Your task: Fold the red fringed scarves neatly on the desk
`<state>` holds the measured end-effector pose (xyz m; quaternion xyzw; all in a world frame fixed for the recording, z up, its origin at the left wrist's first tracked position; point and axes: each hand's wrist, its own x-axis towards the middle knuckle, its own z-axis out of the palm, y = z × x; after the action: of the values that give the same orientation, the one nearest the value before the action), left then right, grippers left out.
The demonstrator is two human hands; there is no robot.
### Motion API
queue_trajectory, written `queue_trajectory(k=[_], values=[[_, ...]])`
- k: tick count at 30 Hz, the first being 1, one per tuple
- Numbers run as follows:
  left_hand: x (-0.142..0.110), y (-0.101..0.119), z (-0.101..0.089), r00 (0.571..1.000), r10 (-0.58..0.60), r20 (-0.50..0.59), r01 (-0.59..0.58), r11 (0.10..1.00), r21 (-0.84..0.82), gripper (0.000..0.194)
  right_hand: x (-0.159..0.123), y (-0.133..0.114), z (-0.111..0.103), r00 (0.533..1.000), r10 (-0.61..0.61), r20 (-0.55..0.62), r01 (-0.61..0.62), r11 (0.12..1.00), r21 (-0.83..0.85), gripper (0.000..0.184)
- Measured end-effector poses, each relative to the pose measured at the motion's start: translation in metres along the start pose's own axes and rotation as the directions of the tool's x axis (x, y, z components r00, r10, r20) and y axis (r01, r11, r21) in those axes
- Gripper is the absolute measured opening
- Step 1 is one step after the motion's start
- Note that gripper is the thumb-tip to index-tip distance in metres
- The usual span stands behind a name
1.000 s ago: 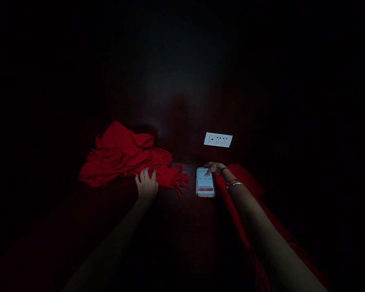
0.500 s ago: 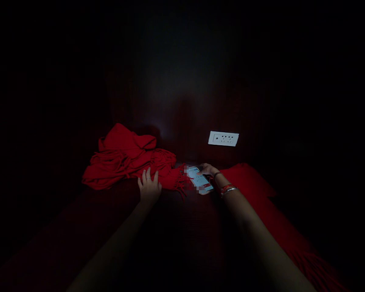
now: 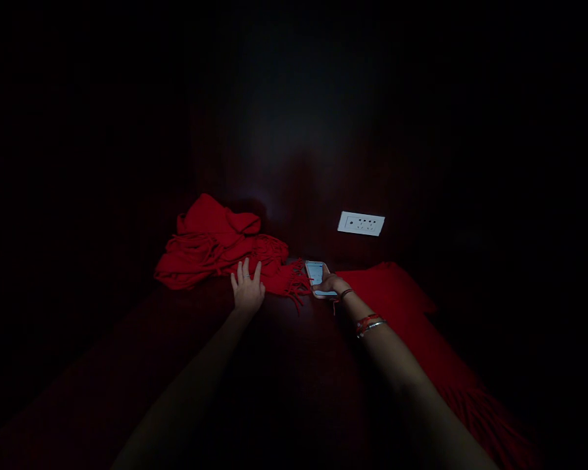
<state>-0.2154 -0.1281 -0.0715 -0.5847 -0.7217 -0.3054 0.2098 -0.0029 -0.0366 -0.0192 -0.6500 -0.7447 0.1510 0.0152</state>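
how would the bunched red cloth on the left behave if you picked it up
The bunched red cloth would probably be floppy, sagging rather than keeping its shape, since it lies in loose folds. Its fringe would likely dangle and might catch on the phone right beside it. It looks unlikely to be slippery, given its matte surface.

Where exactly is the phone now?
In the head view, the phone is slightly right of centre, in the right hand, beside the heaped cloth's fringe, below and left of the white socket.

Right fingers (image 3: 328, 283) on phone (image 3: 315, 271) beside red scarf (image 3: 210, 225)
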Motion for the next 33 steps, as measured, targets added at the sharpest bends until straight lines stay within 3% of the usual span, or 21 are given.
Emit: queue_trajectory(k=[4, 6, 9, 11, 14, 15, 17, 19, 22, 25, 28, 32, 33], values=[[0.001, -0.003, -0.010, 0.996, -0.047, -0.077, 0.047, 0.999, -0.001, 0.059, -0.003, -0.014, -0.004, 0.993, 0.119, 0.005, -0.119, 0.992, -0.040, 0.095], [0.001, -0.009, -0.018, 0.989, -0.052, -0.135, 0.053, 0.999, 0.003, 0.056, -0.008, -0.029, -0.006, 0.998, 0.039, -0.057, -0.042, 0.998, -0.047, 0.087], [0.000, -0.030, -0.033, 0.979, -0.016, -0.202, 0.019, 1.000, 0.012, 0.050, -0.013, -0.064, -0.011, 0.965, -0.206, -0.163, 0.199, 0.978, -0.058, 0.070], [0.001, -0.053, -0.042, 0.971, -0.048, -0.235, 0.050, 0.999, 0.006, 0.047, -0.015, -0.095, -0.018, 0.898, -0.381, -0.219, 0.378, 0.924, -0.060, 0.062], [0.004, -0.088, -0.049, 0.929, -0.210, -0.304, 0.213, 0.977, -0.023, 0.049, -0.014, -0.144, -0.029, 0.736, -0.594, -0.324, 0.605, 0.792, -0.079, 0.056], [0.005, -0.097, -0.050, 0.912, -0.253, -0.322, 0.256, 0.966, -0.033, 0.050, -0.012, -0.159, -0.033, 0.691, -0.630, -0.356, 0.643, 0.760, -0.096, 0.056], [0.007, -0.108, -0.049, 0.895, -0.288, -0.342, 0.289, 0.956, -0.048, 0.050, -0.008, -0.187, -0.038, 0.646, -0.649, -0.402, 0.656, 0.741, -0.143, 0.058], [0.010, -0.113, -0.046, 0.891, -0.292, -0.349, 0.287, 0.956, -0.067, 0.050, -0.001, -0.209, -0.041, 0.643, -0.642, -0.418, 0.629, 0.754, -0.191, 0.062], [0.013, -0.113, -0.041, 0.887, -0.308, -0.344, 0.292, 0.951, -0.098, 0.051, 0.009, -0.231, -0.040, 0.701, -0.602, -0.381, 0.557, 0.797, -0.235, 0.071], [0.015, -0.114, -0.039, 0.894, -0.315, -0.319, 0.297, 0.949, -0.104, 0.051, 0.014, -0.239, -0.037, 0.739, -0.579, -0.344, 0.527, 0.815, -0.239, 0.052], [0.015, -0.116, -0.040, 0.898, -0.319, -0.302, 0.304, 0.948, -0.097, 0.051, 0.015, -0.230, -0.046, 0.734, -0.568, -0.373, 0.526, 0.822, -0.217, 0.034], [0.014, -0.116, -0.040, 0.896, -0.329, -0.298, 0.315, 0.944, -0.096, 0.050, 0.013, -0.188, -0.095, 0.702, -0.509, -0.497, 0.509, 0.848, -0.150, 0.033], [0.014, -0.115, -0.040, 0.897, -0.329, -0.296, 0.315, 0.944, -0.096, 0.050, 0.010, -0.170, -0.113, 0.663, -0.461, -0.589, 0.544, 0.838, -0.044, 0.031]])
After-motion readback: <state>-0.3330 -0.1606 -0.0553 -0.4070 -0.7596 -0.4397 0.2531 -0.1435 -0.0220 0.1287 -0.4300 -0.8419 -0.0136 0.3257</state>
